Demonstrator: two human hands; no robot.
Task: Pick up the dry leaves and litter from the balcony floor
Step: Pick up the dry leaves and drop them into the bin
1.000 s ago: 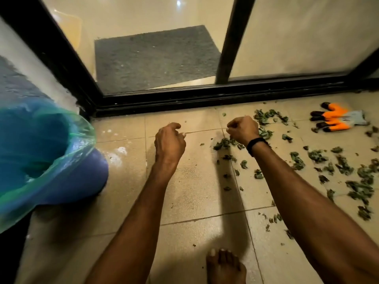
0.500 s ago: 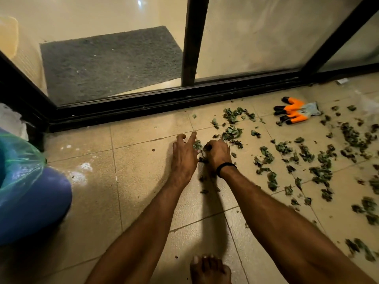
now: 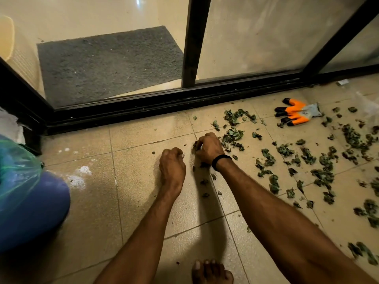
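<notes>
Beige floor tiles [image 3: 139, 201] of the balcony run up to a black sliding-door track [image 3: 143, 107], and a grey doormat [image 3: 110, 64] lies behind the glass. Scattered over the tiles to my right are the dry leaves [image 3: 232, 136] — thickest from the track out toward the right edge, with a few small bits just in front of my wrists.

My 2 hands are low over the floor, close to each other but not touching. My right hand [image 3: 210, 150], with a black band [image 3: 220, 160] on its wrist, has its fingers curled down over a small clump of leaves at the left fringe of the scatter, gripping it. My left hand [image 3: 172, 167] is balled into a fist just beside it, knuckles up; whether anything is inside I cannot tell.

1 orange, black and grey glove [image 3: 297, 114] lies flat on the tiles near the track, well apart from my hands. At the left edge sits a blue bin [image 3: 41, 212] lined with a translucent green bag [image 3: 18, 175]. My bare foot [image 3: 211, 271] shows at the bottom — toes toward the door.
</notes>
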